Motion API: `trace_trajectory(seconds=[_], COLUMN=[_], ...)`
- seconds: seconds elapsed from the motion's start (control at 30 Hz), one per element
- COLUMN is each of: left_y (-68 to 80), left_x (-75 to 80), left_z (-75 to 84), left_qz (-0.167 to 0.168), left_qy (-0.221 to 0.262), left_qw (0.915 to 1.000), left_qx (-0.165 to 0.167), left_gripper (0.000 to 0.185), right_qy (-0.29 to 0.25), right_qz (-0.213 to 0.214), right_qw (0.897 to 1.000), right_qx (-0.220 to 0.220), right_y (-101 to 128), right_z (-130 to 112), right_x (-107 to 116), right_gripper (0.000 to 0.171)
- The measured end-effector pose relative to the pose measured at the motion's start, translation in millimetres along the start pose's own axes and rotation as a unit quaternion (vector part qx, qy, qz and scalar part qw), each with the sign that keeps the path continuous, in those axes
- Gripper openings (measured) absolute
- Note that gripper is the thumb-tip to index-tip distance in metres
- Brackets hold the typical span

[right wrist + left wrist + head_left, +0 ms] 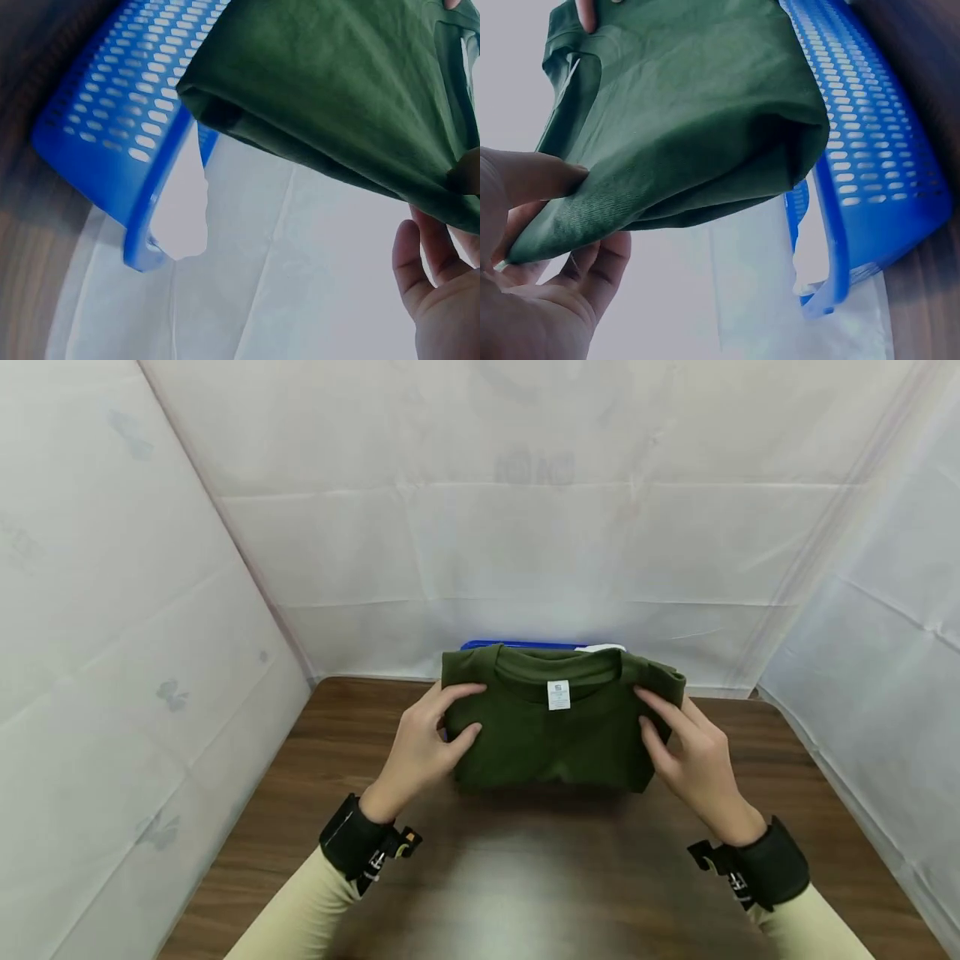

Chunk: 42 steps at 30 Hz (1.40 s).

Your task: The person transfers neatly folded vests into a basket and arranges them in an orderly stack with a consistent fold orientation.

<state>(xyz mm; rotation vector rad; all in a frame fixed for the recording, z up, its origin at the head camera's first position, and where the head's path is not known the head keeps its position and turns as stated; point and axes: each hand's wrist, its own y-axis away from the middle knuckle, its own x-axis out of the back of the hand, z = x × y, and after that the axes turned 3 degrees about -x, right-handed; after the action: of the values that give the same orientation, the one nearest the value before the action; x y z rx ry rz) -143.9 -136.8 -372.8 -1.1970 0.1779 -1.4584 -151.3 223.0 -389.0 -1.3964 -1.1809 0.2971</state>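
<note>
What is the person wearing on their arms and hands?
The hands are bare: no gloves or rings show. Both arms have pale cream long sleeves. Each wrist wears a wide black band: the left band has a small black clip with a yellow bit, and the right band has a black strap with white marks.

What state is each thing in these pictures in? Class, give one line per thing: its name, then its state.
Green T-shirt: folded, held up off the table by both sides.
Left hand: grips the shirt's left edge.
Right hand: grips the shirt's right edge.
Blue basket: perforated, behind the shirt; contents hidden.
Table: wooden, bare near the hands.
</note>
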Motion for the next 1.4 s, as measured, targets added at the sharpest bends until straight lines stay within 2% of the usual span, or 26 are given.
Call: trace_trajectory(seconds=[0.2,0.43,0.6,0.77,0.97,1.13,1.23,1.4], left_y=[-21.6,-41.8,-52.1,-65.6,-76.7,-82.2,-85.8,-88.8], left_x=[-4.1,-9.6,-17.4,-24.1,-29.5,-37.2,-42.2,-48.4], left_z=[-11.7,-27.6,-40.8,-49.6,-56.1,-62.4,-65.6,-72.3], left_qz=[0.002,0.024,0.050,0.057,0.033,0.002,-0.025,-0.054], left_qy=[-0.006,-0.009,-0.009,-0.005,-0.003,-0.027,-0.034,-0.029], left_qw=[0.9999,0.9997,0.9987,0.9984,0.9992,0.9985,0.9965,0.9902], left_qx=[-0.011,-0.003,0.004,0.005,0.023,0.049,0.072,0.125], left_gripper=[0.050,0.047,0.044,0.043,0.046,0.048,0.049,0.049], right_qy=[0.022,0.038,0.050,0.055,0.054,0.033,0.033,0.033], right_qz=[-0.015,-0.045,-0.069,-0.085,-0.120,-0.155,-0.184,-0.238], right_qw=[1.000,0.998,0.996,0.993,0.988,0.981,0.973,0.954], right_qx=[0.005,-0.013,-0.029,-0.052,-0.083,-0.109,-0.133,-0.181], right_y=[-14,-28,-32,-39,-47,-54,-57,-56], right_z=[13,26,35,45,56,64,69,79], right_x=[-2,-11,-18,-24,-30,-33,-35,-43], right_gripper=[0.052,0.073,0.080,0.083,0.084,0.084,0.083,0.081])
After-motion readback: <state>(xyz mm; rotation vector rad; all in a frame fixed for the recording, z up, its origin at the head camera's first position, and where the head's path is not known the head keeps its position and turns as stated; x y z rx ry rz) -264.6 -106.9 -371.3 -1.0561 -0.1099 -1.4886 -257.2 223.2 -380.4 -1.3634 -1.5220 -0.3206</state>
